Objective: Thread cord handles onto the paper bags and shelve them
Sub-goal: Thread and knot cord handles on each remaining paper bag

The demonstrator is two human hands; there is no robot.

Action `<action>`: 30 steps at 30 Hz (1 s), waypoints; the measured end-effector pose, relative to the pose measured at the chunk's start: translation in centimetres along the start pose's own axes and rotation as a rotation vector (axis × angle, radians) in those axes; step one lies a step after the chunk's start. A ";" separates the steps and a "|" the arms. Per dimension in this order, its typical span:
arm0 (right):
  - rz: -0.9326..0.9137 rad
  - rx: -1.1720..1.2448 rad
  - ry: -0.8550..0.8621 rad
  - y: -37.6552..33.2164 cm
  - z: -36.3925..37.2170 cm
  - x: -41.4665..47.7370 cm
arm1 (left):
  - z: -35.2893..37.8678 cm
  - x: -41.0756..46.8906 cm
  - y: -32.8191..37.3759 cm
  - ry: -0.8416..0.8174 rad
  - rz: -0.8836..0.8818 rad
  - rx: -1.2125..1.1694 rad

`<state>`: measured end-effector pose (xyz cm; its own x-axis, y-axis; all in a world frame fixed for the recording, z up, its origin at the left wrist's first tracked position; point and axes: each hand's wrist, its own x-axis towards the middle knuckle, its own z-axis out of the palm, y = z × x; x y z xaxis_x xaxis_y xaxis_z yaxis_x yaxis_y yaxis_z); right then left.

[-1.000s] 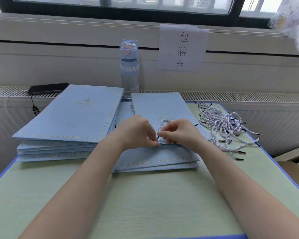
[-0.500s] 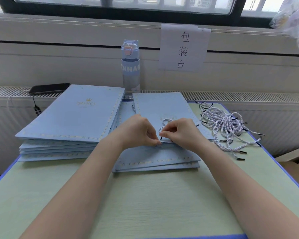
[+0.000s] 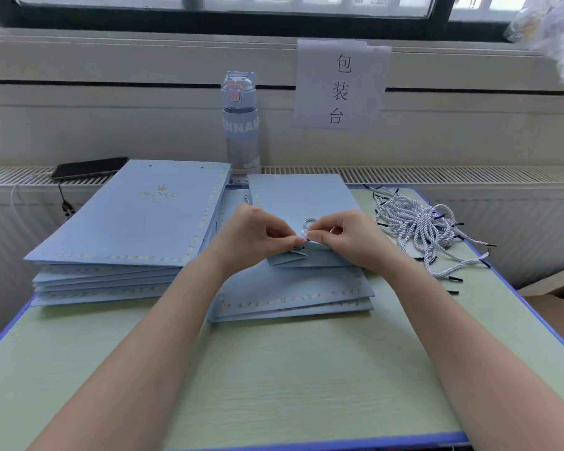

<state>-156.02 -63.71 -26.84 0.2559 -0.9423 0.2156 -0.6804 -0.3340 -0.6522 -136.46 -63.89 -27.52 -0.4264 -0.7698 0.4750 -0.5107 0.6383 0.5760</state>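
1. Change. Against the views of a second and half a second ago, the near edge of the top paper bag (image 3: 306,196) has been lifted off the pile and turned up into a small fold at the fingertips. Earlier it lay flat under both hands. The hands have also drawn slightly apart.
2. Meaning. The black tip of the cord (image 3: 308,219) now shows at the raised edge, which suggests it is being fed into a punched hole. Whether it has passed through cannot be told. Threading of this bag is judged under way, and shelving has not yet begun.
3. The left hand (image 3: 254,236) has its fingers curled, with thumb and forefinger pinching the lifted bag edge right beside the cord tip.
4. The right hand (image 3: 349,239) has its fingers curled, with thumb and forefinger pinching the cord just behind its tip and touching the bag edge. The cord's loop lies on the bag face just beyond the fingertips.
5. Position of the work. The bag lies on top of the right stack of bags (image 3: 290,297) in the middle of the table (image 3: 274,369).
6. Supply. The loose cords (image 3: 417,229) lie heaped near the right hand, on its right. The left stack of bags (image 3: 127,222), which is taller and shows no handles, lies just left of the left hand.
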 end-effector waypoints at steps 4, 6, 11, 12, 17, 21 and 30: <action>0.026 -0.053 -0.125 -0.1 -0.8 -0.3 | 0.1 0.0 0.1 -0.016 -0.011 -0.018; 0.059 -0.018 -0.175 -0.4 -1.1 -0.5 | 0.1 0.0 0.1 -0.004 -0.031 -0.043; 0.133 0.129 -0.238 -1.1 -1.6 -0.9 | -0.1 -0.2 0.1 0.026 -0.075 -0.116; 0.124 0.144 -0.250 -1.1 -1.6 -1.0 | -0.1 -0.2 0.1 0.027 -0.080 -0.123; -0.243 -0.110 0.141 -0.1 -0.1 -0.4 | -0.2 0.0 0.1 0.084 -0.142 -0.171; -0.647 -0.326 0.430 0.0 0.3 -0.1 | -0.6 0.4 0.0 0.127 -0.216 -0.219; -0.717 -0.556 0.543 0.7 1.1 0.5 | -0.7 0.4 0.2 0.081 -0.252 -0.251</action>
<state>-155.59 -64.37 -28.00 0.4744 -0.3578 0.8043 -0.7458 -0.6487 0.1513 -136.20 -64.04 -26.69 -0.2448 -0.9069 0.3430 -0.3888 0.4159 0.8221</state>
